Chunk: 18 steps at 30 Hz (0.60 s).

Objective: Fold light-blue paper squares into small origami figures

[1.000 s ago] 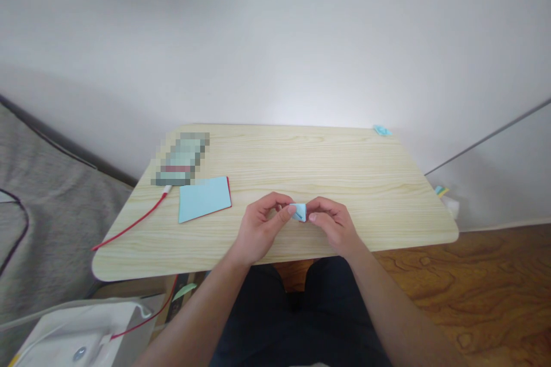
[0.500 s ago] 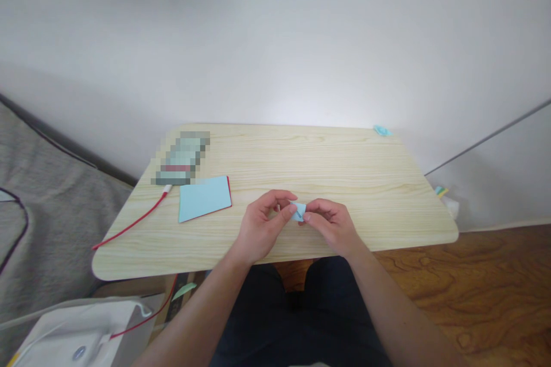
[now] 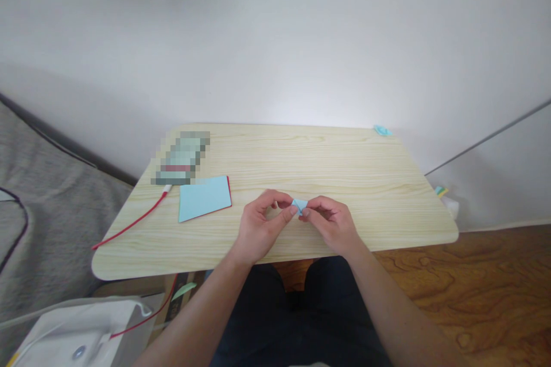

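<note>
A small folded piece of light blue paper point(image 3: 300, 205) is pinched between my two hands, just above the front part of the table. My left hand point(image 3: 263, 222) grips its left side with thumb and forefinger. On the opposite side, my right hand point(image 3: 330, 221) pinches it between thumb and curled fingers. A dark diagonal crease or edge runs across the paper's face. The fingertips cover its outer corners. To the left of my hands lies a stack of light blue paper point(image 3: 205, 199) with a red edge showing beneath.
A blurred, phone-like device point(image 3: 183, 157) lies at the back left, with a red cable point(image 3: 133, 222) running over the table's left edge. A crumpled or folded blue paper piece point(image 3: 383, 130) sits at the back right corner. The white wall point(image 3: 284, 40) rises behind the table point(image 3: 387, 200).
The folded paper has turned slightly and more of its face shows, with the diagonal line clearer. My fingers have shifted a little around it; both hands stay in nearly the same place.
</note>
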Each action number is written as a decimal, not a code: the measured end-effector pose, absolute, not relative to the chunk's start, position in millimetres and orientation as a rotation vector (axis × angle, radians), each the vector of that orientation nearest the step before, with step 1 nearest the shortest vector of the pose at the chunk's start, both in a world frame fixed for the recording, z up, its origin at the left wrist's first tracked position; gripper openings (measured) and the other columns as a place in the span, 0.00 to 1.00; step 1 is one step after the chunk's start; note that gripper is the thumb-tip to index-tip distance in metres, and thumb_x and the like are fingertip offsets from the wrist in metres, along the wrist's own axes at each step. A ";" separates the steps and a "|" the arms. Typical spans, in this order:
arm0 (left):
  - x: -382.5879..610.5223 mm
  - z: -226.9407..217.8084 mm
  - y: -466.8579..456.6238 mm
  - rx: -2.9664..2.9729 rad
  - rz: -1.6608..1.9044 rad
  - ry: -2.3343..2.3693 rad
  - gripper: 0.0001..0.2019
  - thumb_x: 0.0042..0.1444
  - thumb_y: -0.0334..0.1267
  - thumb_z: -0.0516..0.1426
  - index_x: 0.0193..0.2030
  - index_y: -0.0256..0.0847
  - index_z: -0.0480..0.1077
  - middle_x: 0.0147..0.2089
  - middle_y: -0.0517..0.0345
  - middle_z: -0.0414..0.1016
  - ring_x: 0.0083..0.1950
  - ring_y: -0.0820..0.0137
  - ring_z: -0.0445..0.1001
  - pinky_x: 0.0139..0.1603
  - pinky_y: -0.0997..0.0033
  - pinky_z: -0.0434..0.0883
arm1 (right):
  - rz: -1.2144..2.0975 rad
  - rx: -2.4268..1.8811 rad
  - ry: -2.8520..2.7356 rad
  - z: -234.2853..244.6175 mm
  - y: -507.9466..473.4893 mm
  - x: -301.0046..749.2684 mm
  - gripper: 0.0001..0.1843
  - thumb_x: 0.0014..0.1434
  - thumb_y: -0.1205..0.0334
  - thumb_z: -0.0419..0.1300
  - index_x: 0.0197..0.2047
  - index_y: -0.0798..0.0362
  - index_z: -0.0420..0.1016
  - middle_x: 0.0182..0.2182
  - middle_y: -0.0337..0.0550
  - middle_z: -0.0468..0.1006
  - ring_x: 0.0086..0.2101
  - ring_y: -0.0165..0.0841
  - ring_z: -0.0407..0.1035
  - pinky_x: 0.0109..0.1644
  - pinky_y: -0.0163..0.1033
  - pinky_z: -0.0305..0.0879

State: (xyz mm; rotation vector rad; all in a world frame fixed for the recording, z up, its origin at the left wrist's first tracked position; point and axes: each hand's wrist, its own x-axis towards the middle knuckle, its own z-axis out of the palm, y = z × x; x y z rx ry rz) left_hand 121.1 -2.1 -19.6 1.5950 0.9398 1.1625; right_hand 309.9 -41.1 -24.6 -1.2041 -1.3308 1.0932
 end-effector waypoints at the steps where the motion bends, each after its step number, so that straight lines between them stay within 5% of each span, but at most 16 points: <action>1: 121.1 -19.4 -2.1 1.605 1.175 0.951 0.07 0.57 0.39 0.66 0.41 0.43 0.77 0.37 0.58 0.75 0.41 0.68 0.71 0.46 0.66 0.67 | 1.087 -1.207 -1.344 -24.7 -41.0 309.5 0.07 0.62 0.56 0.65 0.38 0.49 0.81 0.33 0.41 0.83 0.36 0.35 0.76 0.42 0.40 0.69; 18: 123.6 -10.5 -3.3 1.841 1.155 1.001 0.02 0.59 0.37 0.64 0.35 0.45 0.79 0.36 0.57 0.76 0.42 0.65 0.72 0.47 0.61 0.69 | 0.935 -1.243 -1.397 -19.4 -38.7 308.3 0.07 0.61 0.55 0.66 0.38 0.48 0.80 0.33 0.41 0.80 0.35 0.35 0.72 0.41 0.41 0.68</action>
